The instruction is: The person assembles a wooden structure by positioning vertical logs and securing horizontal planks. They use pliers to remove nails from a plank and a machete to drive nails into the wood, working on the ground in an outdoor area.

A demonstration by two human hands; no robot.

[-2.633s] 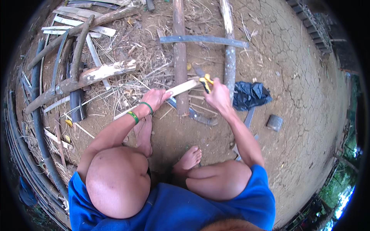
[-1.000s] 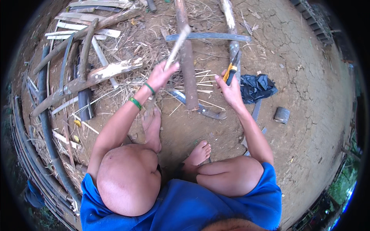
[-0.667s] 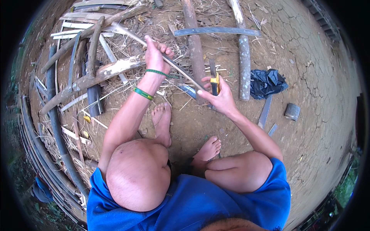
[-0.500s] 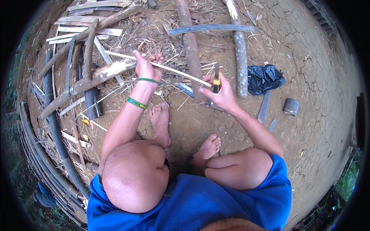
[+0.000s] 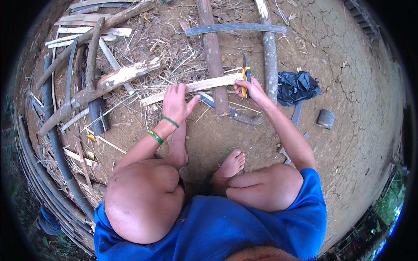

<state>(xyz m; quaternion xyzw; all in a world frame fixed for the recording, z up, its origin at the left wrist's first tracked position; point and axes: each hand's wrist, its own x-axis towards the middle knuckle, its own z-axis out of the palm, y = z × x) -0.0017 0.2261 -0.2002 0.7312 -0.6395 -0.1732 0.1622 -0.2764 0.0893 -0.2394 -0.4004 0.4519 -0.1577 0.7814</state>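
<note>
no legible lettering or numbers

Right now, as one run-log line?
left hand: over pale strip, grip unclear; right hand: holds yellow-black tool at strip's right end; strip: passes over brown pole; black plastic: right of right hand

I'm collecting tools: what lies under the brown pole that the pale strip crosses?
A knife passes beneath the brown pole: blade visible to the left, curved handle to the right. Its middle is covered.
</note>
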